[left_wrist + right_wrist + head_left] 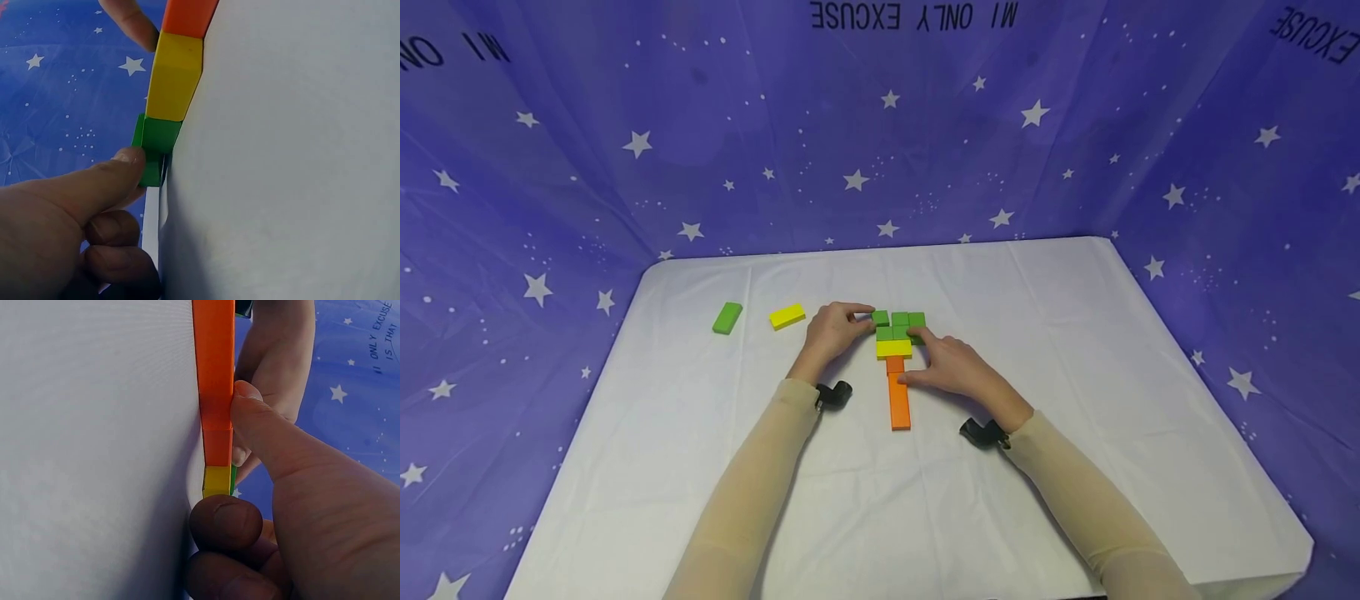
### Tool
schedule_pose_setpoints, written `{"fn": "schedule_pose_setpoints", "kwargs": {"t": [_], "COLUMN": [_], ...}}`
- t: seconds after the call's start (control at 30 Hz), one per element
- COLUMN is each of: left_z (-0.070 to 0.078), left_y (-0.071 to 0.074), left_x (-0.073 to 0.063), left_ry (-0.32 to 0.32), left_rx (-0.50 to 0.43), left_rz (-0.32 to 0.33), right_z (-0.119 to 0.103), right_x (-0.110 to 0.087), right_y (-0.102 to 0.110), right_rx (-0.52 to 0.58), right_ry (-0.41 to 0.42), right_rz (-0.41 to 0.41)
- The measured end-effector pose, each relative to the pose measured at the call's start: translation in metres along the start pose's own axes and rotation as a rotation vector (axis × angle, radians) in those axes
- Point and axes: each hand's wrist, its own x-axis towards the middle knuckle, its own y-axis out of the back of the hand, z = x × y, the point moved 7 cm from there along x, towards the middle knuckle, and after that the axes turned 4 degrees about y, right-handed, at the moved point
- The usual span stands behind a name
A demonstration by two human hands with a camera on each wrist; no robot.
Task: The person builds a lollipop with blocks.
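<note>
Flat on the table lies a figure of blocks: an orange strip [899, 407] with a short orange block [895, 364] above it, then a yellow block [893, 349] across, and several green blocks [900, 319] at the far end. My left hand [835, 332] pinches a small green block [880, 318] at the upper left of the green group; its thumb shows on green in the left wrist view. My right hand [957, 367] rests along the right side, thumb touching the orange strip [215, 369] and index fingertip at the right-hand green blocks.
Left of the figure, a loose yellow block [787, 317] and a loose green block [727, 318] lie on the white-covered table [1037, 333]. A purple star-patterned curtain [880, 125] surrounds the table's back and sides.
</note>
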Motion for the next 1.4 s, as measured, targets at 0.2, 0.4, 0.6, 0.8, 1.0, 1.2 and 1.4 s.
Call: {"fn": "schedule_pose_setpoints", "kwargs": {"t": [0.2,0.4,0.6,0.8,1.0,1.2,1.4], "left_z": [0.0022,0.0028,0.0021,0.0023,0.0034,0.0040,0.0052], "left_y": [0.0008,-0.0004,-0.0020,-0.0030,-0.0046,-0.0054,-0.0052], "left_x": [-0.0003,0.0001,0.0004,0.0001,-0.0003,-0.0007,-0.0011], "left_ry": [-0.031,-0.036,-0.002,0.022,0.023,0.017,0.013], "left_rx": [0.037,0.051,0.063,0.076,0.077,0.095,0.102], "left_rz": [-0.019,-0.008,0.009,0.021,0.034,0.041,0.048], "right_z": [-0.0001,0.0000,0.0004,0.0005,0.0003,-0.0002,-0.0006], "right_x": [0.0012,0.0019,0.0019,0.0009,0.0006,0.0003,0.0006], "right_y": [0.0020,0.0019,0.0006,-0.0003,0.0003,0.0007,0.0005], "right_rx": [0.000,-0.001,0.000,0.004,0.007,0.004,0.003], "right_ry": [0.005,0.008,0.006,0.006,0.007,0.010,0.017], "right_rz": [0.000,-0.004,-0.001,0.001,0.004,0.004,0.003]}}
